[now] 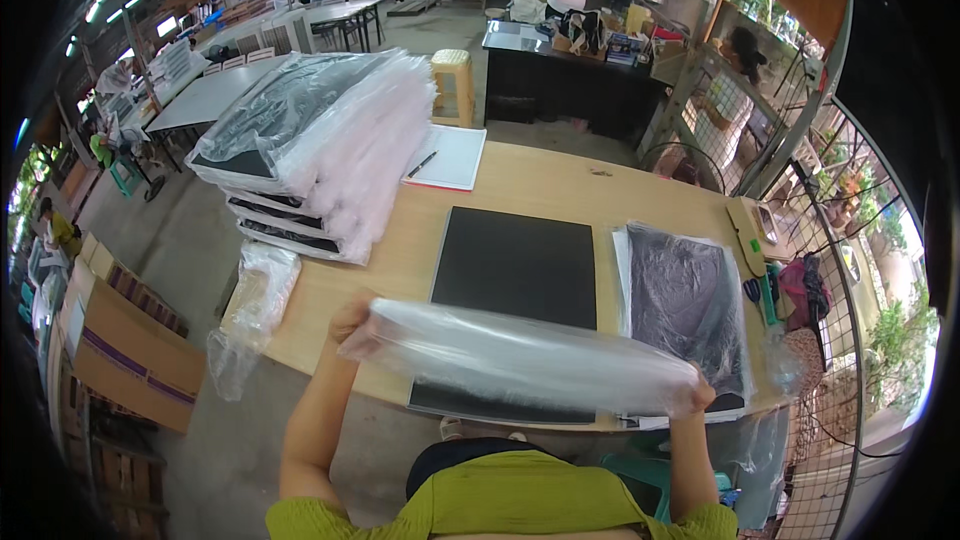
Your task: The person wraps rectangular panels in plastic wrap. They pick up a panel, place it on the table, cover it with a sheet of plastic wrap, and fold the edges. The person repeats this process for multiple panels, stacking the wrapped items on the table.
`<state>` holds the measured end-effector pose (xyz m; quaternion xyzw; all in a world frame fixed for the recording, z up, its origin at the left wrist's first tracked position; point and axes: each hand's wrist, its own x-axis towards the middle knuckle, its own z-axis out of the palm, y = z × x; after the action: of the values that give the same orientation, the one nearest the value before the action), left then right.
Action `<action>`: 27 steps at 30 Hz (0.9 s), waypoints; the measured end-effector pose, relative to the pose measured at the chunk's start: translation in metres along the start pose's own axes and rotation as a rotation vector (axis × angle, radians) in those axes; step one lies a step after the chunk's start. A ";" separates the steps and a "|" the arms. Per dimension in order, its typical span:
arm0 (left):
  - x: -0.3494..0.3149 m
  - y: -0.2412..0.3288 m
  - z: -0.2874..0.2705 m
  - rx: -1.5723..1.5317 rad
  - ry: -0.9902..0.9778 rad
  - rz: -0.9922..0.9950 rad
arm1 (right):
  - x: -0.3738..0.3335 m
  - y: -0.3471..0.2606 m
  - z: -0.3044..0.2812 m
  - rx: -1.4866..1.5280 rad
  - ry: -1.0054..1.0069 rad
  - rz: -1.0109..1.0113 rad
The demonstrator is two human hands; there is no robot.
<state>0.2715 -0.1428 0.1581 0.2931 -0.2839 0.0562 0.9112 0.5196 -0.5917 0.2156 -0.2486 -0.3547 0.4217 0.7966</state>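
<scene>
Stretched between my two hands is a clear plastic bag (520, 350), blurred a little by motion. My left hand (355, 318) is closed on its left end, and my right hand (697, 395) grips the right end. Beneath it a black rectangular sheet (515, 265) lies flat on the wooden table (540, 175), partly hidden by the plastic. To the right, near my right hand, dark sheets in clear plastic (682, 300) lie on white ones. A tall stack of plastic-wrapped dark panels (320, 130) stands at the table's far left.
Folded clear plastic bags (262, 285) hang over the left table edge. A white pad (452, 158) with a pen lies behind the black sheet. Scissors (752, 290) and a green tool sit at the right edge, beside a wire mesh fence (825, 340). A cardboard box (135, 345) stands on the left.
</scene>
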 end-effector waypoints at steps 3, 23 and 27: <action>0.021 -0.007 0.036 -0.163 0.280 0.206 | 0.020 0.043 0.022 0.176 0.810 0.032; -0.117 -0.173 0.013 1.888 1.327 -0.748 | -0.077 0.174 -0.052 -1.643 1.077 0.755; -0.097 -0.166 0.031 1.833 1.356 -0.766 | -0.066 0.164 -0.022 -1.747 1.074 0.684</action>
<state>0.2205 -0.2906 0.0427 0.8082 0.5042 0.1054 0.2854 0.4289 -0.5640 0.0644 -0.9689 -0.0488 0.0591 0.2354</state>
